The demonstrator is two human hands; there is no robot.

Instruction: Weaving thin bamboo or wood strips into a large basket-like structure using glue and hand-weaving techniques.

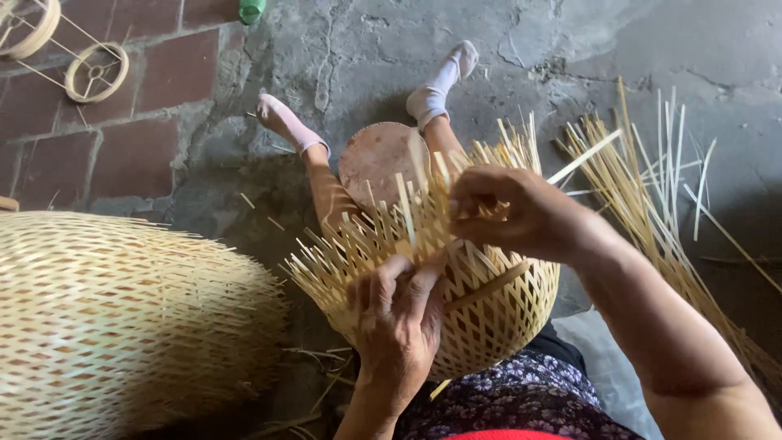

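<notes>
A person seated on a cracked concrete floor [342, 49] works a half-woven bamboo basket [481, 318] held in the lap, its open-lattice body bulging toward five o'clock and its unwoven strip ends fanning up and out toward eleven o'clock. The left hand [399, 326] lies at six o'clock of the basket, fingers curled and pressed flat against the weave to steady it. The right hand [509, 213], at one o'clock and the nearer of the two to the loose ends, is closed in a pinch on a bamboo strip [582, 157] whose long axis runs out toward two o'clock. A round wooden disc [376, 159] sits just beyond the rim at twelve o'clock, between the person's socked feet. A finished woven basket [114, 322] lies well apart at nine o'clock, and a bundle of spare bamboo strips [652, 220] lies on the floor at three o'clock.
</notes>
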